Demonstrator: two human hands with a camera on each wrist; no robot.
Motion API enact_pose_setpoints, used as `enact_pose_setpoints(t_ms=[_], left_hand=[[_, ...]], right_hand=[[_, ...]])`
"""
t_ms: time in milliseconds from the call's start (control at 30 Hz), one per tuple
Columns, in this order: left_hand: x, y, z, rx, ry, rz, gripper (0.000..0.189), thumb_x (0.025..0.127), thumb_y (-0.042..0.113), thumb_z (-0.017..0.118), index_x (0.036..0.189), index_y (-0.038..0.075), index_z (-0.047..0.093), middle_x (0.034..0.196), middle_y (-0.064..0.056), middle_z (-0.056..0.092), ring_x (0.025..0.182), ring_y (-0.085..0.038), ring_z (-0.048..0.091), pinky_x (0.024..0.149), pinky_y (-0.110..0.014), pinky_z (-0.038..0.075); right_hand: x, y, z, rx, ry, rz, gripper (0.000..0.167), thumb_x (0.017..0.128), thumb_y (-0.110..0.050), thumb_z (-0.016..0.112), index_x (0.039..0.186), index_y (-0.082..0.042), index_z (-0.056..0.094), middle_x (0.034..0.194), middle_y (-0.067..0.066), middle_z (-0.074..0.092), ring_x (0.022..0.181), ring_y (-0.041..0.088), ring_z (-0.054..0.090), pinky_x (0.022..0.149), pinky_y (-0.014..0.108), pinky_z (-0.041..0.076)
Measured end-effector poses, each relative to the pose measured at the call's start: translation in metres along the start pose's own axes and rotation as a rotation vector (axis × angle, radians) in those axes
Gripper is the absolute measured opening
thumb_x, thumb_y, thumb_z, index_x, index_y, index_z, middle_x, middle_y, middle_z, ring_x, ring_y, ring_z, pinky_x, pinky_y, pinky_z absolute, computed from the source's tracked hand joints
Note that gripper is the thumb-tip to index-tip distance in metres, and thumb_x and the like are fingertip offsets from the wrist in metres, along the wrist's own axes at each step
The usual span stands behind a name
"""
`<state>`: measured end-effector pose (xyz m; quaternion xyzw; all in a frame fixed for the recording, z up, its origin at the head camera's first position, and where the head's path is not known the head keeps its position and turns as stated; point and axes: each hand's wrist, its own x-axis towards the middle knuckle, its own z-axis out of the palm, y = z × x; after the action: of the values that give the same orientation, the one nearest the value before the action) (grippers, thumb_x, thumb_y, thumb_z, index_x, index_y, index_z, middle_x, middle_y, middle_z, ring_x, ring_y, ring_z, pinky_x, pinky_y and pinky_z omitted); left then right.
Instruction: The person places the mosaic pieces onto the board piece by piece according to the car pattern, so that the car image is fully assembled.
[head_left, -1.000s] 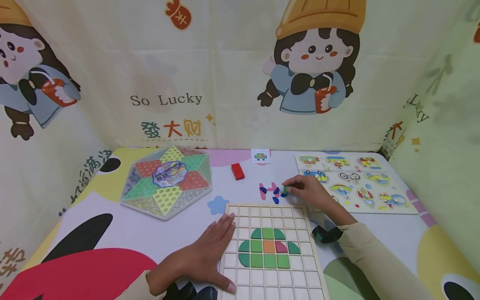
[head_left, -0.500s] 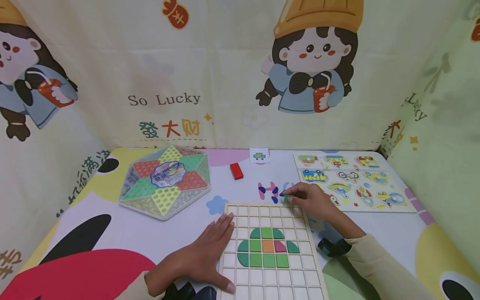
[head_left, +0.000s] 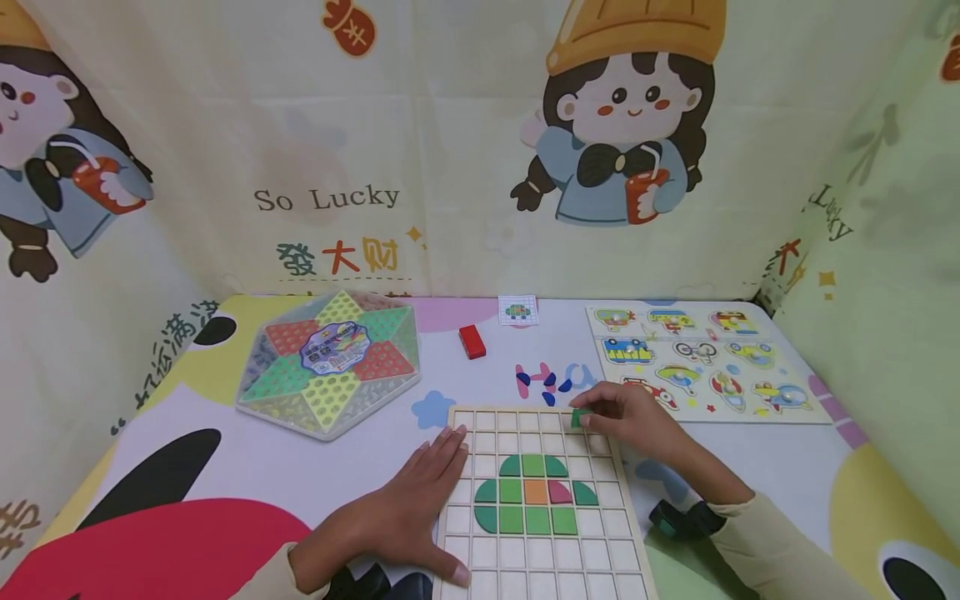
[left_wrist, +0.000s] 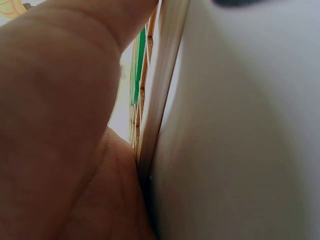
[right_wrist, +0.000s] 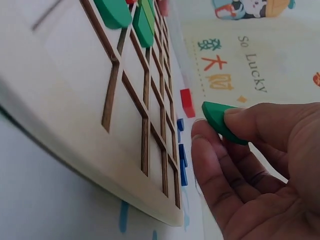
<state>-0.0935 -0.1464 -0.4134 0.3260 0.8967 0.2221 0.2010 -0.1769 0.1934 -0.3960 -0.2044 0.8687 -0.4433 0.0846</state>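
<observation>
A wooden grid board (head_left: 540, 550) lies near the table's front edge, with green, orange and pink tiles (head_left: 534, 497) set in its middle cells. My right hand (head_left: 626, 417) pinches a small green piece (head_left: 577, 417) over the board's top right corner; the right wrist view shows the green piece (right_wrist: 220, 121) between thumb and fingers beside the board (right_wrist: 75, 100). My left hand (head_left: 408, 512) lies flat on the board's left edge, fingers straight. In the left wrist view the palm (left_wrist: 65, 130) fills the frame against the board's rim (left_wrist: 160, 95).
Small blue and pink pieces (head_left: 543, 385) lie just beyond the board. A red block (head_left: 472, 341) and a small pattern card (head_left: 518, 310) sit farther back. A hexagonal checkers box (head_left: 330, 360) is at the left, a vehicle puzzle board (head_left: 697, 362) at the right. Printed cloth walls surround the table.
My right hand has come toward me with the green piece, from beside the loose blue pieces to over the board's top right corner. The left hand has stayed put.
</observation>
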Motion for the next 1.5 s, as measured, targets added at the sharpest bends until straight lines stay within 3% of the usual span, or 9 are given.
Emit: enact_pose_setpoints(t_ms=[367,633,1000,1333,1500], left_hand=[[0.000,0.000,0.000,-0.017,-0.010,-0.001,0.125,0.070,0.075,0.066,0.156,0.005,0.007,0.163,-0.005,-0.008,0.146,-0.023,-0.013,0.115,-0.054,0.003],[0.000,0.000,0.000,-0.018,-0.013,-0.023,0.127,0.069,0.077,0.066,0.156,0.006,0.007,0.163,-0.004,-0.008,0.146,-0.022,-0.013,0.115,-0.054,0.003],[0.000,-0.001,-0.001,0.002,-0.010,-0.007,0.127,0.070,0.078,0.064,0.156,0.006,0.006,0.163,-0.004,-0.010,0.146,-0.022,-0.014,0.115,-0.054,0.003],[0.001,0.000,-0.001,-0.007,-0.017,-0.011,0.126,0.070,0.076,0.066,0.156,0.006,0.006,0.163,-0.004,-0.010,0.146,-0.022,-0.014,0.115,-0.054,0.002],[0.002,-0.001,-0.001,-0.008,-0.015,-0.008,0.126,0.070,0.076,0.066,0.156,0.006,0.006,0.162,-0.004,-0.011,0.146,-0.022,-0.014,0.115,-0.054,0.001]], right_hand=[[-0.018,-0.004,0.005,0.035,-0.098,-0.056,0.014,0.088,-0.003,0.069,0.101,-0.005,0.072,0.095,0.001,0.067,0.082,0.013,0.062,0.076,0.025,0.053],[-0.029,-0.008,0.004,0.054,-0.156,-0.048,0.013,0.089,-0.004,0.069,0.101,-0.007,0.073,0.094,0.001,0.067,0.080,0.011,0.061,0.073,0.023,0.052],[-0.043,-0.011,0.002,0.065,-0.227,-0.059,0.017,0.088,-0.002,0.070,0.103,-0.008,0.072,0.098,0.000,0.066,0.082,0.011,0.058,0.072,0.023,0.051],[-0.059,-0.014,0.003,0.153,-0.342,0.003,0.014,0.089,-0.003,0.067,0.102,-0.008,0.071,0.096,0.000,0.069,0.076,0.010,0.061,0.066,0.024,0.051],[-0.062,-0.018,0.008,0.132,-0.366,0.030,0.012,0.088,-0.005,0.068,0.097,-0.013,0.073,0.094,-0.003,0.069,0.071,0.008,0.055,0.060,0.023,0.048]])
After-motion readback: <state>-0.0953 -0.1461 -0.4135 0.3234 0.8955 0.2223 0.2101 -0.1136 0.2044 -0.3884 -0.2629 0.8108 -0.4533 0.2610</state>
